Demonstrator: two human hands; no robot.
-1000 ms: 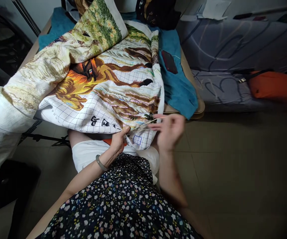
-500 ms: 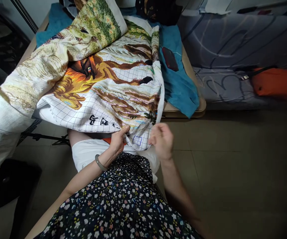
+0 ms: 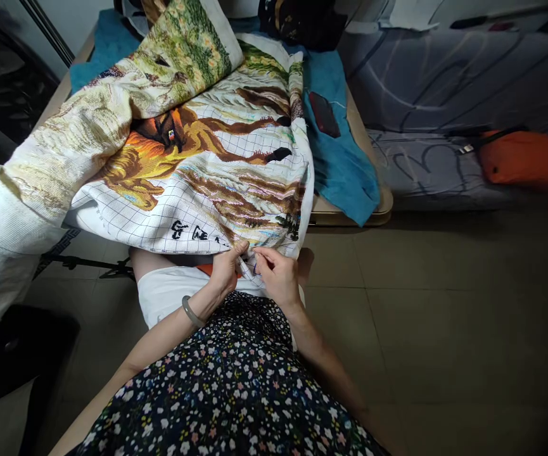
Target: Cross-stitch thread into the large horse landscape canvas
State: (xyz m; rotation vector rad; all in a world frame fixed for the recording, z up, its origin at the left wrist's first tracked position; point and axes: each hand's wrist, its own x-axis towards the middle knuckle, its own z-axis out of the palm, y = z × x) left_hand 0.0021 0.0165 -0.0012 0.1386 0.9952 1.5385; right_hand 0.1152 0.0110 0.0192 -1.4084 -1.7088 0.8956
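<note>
A large cross-stitch cloth [image 3: 249,190] drapes from the table down to my lap, its white gridded fabric partly covered with brown, orange and green stitching. My left hand [image 3: 225,269] grips the near edge, thumb on top and fingers underneath. Just right of it, my right hand [image 3: 278,275] is closed in a pinch, its fingertips at the cloth close to the left thumb. What sits in that pinch is too small to make out. Black stitched characters [image 3: 188,232] lie along the edge left of my hands.
Beneath the cloth, a teal cover [image 3: 344,171] lies on the table. A dark phone [image 3: 324,114] rests on it to the right. A grey patterned sofa [image 3: 426,95] stands beyond, with an orange bag [image 3: 525,157] on it. Rolled cloth [image 3: 21,196] hangs over the left side.
My right hand, which was drawing a pale thread out to the right, has come back left to the cloth beside my left thumb. My left hand keeps its hold.
</note>
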